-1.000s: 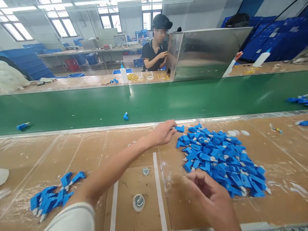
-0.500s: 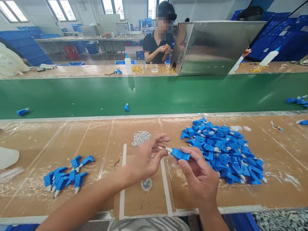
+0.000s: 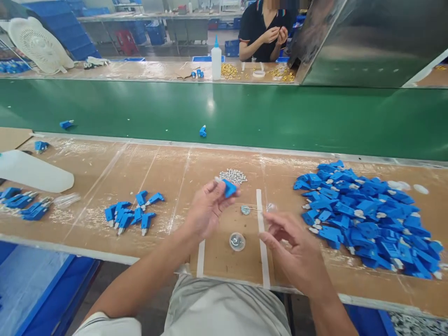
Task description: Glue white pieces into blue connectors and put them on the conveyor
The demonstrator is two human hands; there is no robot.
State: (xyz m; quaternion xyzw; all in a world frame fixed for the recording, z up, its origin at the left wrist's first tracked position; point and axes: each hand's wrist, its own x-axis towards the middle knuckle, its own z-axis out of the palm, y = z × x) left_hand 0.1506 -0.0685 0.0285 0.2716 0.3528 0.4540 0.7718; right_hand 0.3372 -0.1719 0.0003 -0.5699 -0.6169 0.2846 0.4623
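Observation:
My left hand (image 3: 209, 205) holds a small blue part (image 3: 229, 188) with a pale tip, above the middle of the table. To the right, my right hand (image 3: 289, 240) has its thumb and forefinger at a thin stick (image 3: 252, 208), whose other end lies at a small grey dish (image 3: 245, 210). A round clear cup (image 3: 237, 241) sits between two white tape strips. Behind my left hand is a pile of small grey pieces (image 3: 234, 176). A large heap of blue parts (image 3: 367, 214) lies on the right, and a smaller group (image 3: 129, 215) on the left.
A green belt (image 3: 157, 109) with two blue parts on it crosses beyond the table. A white bottle (image 3: 35, 171) lies at the left near more blue parts (image 3: 21, 200). Across the belt are a person (image 3: 265, 35), an upright bottle (image 3: 216, 63), a fan (image 3: 38, 44) and a metal box (image 3: 367, 44).
The view has tilted down and shifted left. My hands have moved apart; the blue part, earlier between both hands, is now in my left hand, and my right hand is at the stick.

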